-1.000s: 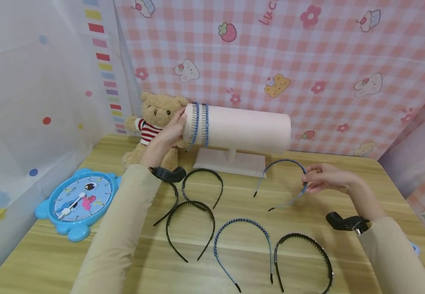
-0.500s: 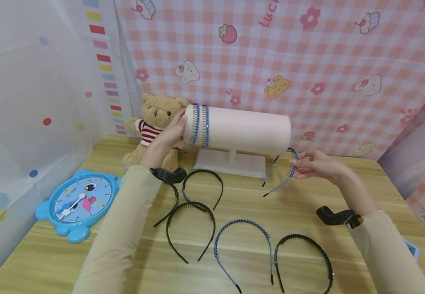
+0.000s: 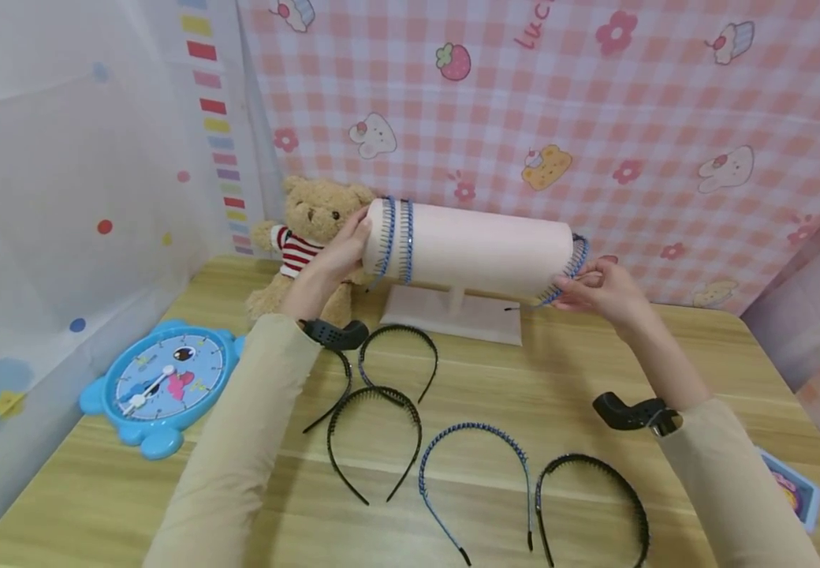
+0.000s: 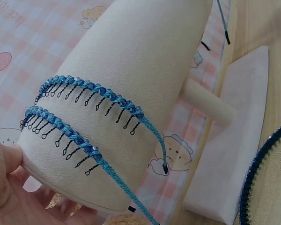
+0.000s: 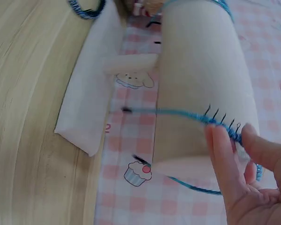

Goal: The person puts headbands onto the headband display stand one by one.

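A pale pink headband stand (image 3: 481,244), a horizontal padded roll on a post and flat base, stands at the back of the table. My left hand (image 3: 335,256) grips the roll's left end. Two blue braided headbands (image 4: 91,93) with wire teeth sit around the roll near that hand. At the opposite end, my right hand (image 3: 605,296) pinches a blue headband (image 3: 579,256) between thumb and fingers. In the right wrist view, one arm of this headband (image 5: 178,112) crosses the roll's side, while the other dark-tipped arm hangs just past the end.
On the table lie a blue headband (image 3: 472,426) and several black ones, including a black headband (image 3: 410,406) near the middle. A teddy bear (image 3: 318,213) sits behind my left hand. A blue toy clock (image 3: 169,386) lies left; a light-blue box (image 3: 810,505) is partly behind the right sleeve.
My right hand has moved up and left with the blue headband, from above the table to the roll's right end. My left hand keeps its grip on the roll.
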### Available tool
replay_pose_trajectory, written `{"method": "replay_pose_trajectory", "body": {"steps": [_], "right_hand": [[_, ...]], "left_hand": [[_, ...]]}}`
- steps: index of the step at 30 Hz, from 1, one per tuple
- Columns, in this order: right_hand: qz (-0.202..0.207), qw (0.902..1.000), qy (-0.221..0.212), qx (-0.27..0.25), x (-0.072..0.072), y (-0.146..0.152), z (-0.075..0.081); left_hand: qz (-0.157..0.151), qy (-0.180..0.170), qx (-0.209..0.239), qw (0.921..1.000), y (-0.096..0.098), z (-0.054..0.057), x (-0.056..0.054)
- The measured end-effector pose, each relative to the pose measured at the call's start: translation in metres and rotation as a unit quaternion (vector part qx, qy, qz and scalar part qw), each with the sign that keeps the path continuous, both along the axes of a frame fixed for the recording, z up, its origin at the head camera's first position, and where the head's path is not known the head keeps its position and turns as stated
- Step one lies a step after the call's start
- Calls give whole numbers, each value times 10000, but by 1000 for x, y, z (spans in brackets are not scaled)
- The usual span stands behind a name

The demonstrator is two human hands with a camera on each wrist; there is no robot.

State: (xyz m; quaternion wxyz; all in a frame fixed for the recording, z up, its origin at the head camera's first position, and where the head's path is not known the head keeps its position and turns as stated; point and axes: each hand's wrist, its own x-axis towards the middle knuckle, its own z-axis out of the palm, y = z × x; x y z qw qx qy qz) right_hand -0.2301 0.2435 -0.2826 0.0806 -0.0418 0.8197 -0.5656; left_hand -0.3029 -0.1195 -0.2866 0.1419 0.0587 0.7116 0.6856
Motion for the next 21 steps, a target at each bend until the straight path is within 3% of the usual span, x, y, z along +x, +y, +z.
{"method": "replay_pose_trajectory", "body": {"steps": [4, 10, 15, 21], "right_hand": [[-254, 9950, 648, 717, 0, -9, 0], [-412, 9667, 1645, 1917, 2, -17, -5], [-408, 9486, 2047, 2378, 1, -23, -7], [-1015, 8968, 2557, 3464, -2, -28, -3]], "left_hand": [[-14, 16, -8, 10000, 1, 1, 0], [51, -10, -25, 10000, 2, 1, 1], [52, 18, 13, 10000, 1, 0, 1], [26, -42, 69, 10000, -1, -1, -2]]}}
